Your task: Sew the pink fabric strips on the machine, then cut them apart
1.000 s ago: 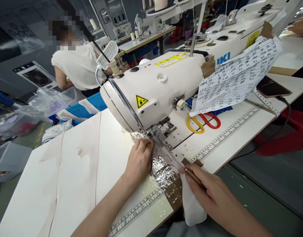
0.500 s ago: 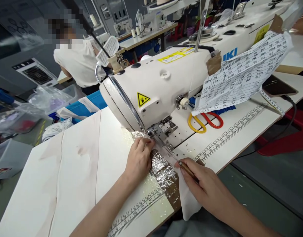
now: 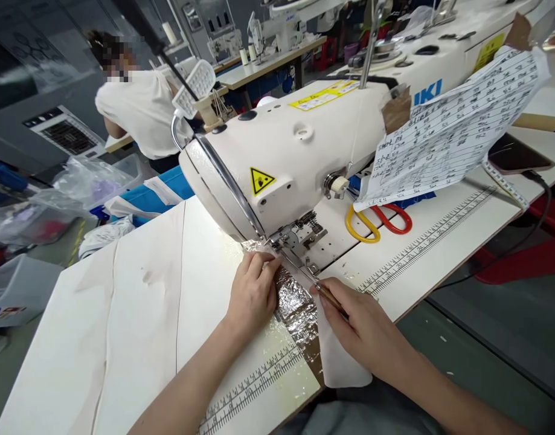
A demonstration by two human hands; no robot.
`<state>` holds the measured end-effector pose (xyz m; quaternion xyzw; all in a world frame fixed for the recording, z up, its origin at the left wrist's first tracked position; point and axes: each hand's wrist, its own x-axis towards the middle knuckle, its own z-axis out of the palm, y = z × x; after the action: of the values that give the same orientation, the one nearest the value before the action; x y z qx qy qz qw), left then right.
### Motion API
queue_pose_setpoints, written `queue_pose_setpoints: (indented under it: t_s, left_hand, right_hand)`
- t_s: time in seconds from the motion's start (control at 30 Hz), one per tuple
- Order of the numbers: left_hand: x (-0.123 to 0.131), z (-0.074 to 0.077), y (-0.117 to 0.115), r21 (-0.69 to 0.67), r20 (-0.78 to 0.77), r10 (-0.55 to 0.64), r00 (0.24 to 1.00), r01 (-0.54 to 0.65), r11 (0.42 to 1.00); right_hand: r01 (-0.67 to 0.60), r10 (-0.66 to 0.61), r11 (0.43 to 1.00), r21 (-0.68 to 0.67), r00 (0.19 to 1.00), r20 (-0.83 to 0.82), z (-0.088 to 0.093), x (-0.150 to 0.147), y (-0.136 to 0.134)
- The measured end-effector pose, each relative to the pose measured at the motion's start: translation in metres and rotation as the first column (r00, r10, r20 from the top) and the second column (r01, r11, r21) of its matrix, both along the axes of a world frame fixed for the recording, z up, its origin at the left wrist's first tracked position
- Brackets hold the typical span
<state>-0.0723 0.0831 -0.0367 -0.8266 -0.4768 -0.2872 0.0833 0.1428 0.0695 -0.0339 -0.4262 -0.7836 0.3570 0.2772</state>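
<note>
Under the head of the white sewing machine (image 3: 259,151), my left hand (image 3: 252,290) pinches a strip of white fabric (image 3: 343,356) beside the presser foot (image 3: 277,243). A wooden-handled awl (image 3: 332,299) is gripped in my right hand (image 3: 363,329), its thin metal shaft pointing along the strip toward the foot. The fabric runs back from the foot, passes under my right fingers and hangs over the table's front edge. Crinkled shiny film (image 3: 298,305) covers the table below it. My left fingertips partly hide the fabric at the needle.
Scissors with yellow and red handles (image 3: 379,223) lie right of the needle area. A handwritten sheet (image 3: 458,133) leans on the machine, near a phone (image 3: 519,154). Printed rulers (image 3: 433,235) mark the white table (image 3: 141,314). A person (image 3: 136,109) sits at the back left.
My right hand and the awl have moved slightly left and up, closer to the presser foot. The fabric's hanging end has shifted with them. My left hand stays almost in place.
</note>
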Motion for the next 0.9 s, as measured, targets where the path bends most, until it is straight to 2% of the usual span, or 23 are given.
queue_pose_setpoints:
  t_s: [0.1,0.17,0.43,0.7,0.9]
  left_hand:
    - [0.0026,0.0028,-0.0018,-0.004,0.027,-0.091,0.996,0.091,0.996]
    - [0.0037,0.0024,-0.0023,-0.011,0.007,-0.107,0.994,0.107,0.994]
    - [0.0026,-0.0010,-0.0022,0.001,-0.095,0.004,0.995,-0.004,1.000]
    - [0.0040,0.0000,-0.0015,-0.045,-0.197,0.113,0.974,-0.124,0.991]
    - [0.0067,-0.0003,-0.0009,-0.110,-0.221,0.168,0.961,-0.195,0.975]
  right_hand:
    - [0.010,-0.010,1.000,0.019,1.000,0.002,-0.0011,-0.0013,0.0006]
    - [0.015,-0.015,0.999,0.035,1.000,-0.007,-0.0012,-0.0021,0.0016]
    - [0.032,-0.031,0.997,0.071,0.999,-0.024,-0.0039,-0.0049,0.0059]
    - [0.039,-0.040,0.988,0.150,0.999,0.004,-0.0062,-0.0056,0.0036]
    - [0.045,-0.047,0.964,0.263,0.999,0.002,-0.0073,-0.0040,0.0026]
